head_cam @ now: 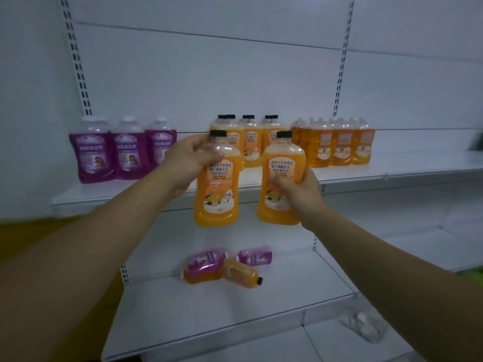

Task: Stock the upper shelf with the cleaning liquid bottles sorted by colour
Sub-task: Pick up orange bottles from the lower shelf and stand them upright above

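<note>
Both bare forearms reach up and forward, the left arm running from seven o'clock and the right arm from five o'clock, converging toward the middle. The left hand point(188, 163) is curled closed around the upper body of an orange bottle point(217, 178), thumb across its front. The right hand point(300, 189) clasps a second orange bottle point(282, 178) at mid-height from its four o'clock side.

- I hold 2 bottles before the upper shelf point(392, 171), 1 in my left hand point(189, 159), 1 in my right hand point(300, 186).
- 3 bottle groups stand behind on it.
- 4 bottles point(227, 267) lie on the lower shelf point(287, 296).
</note>
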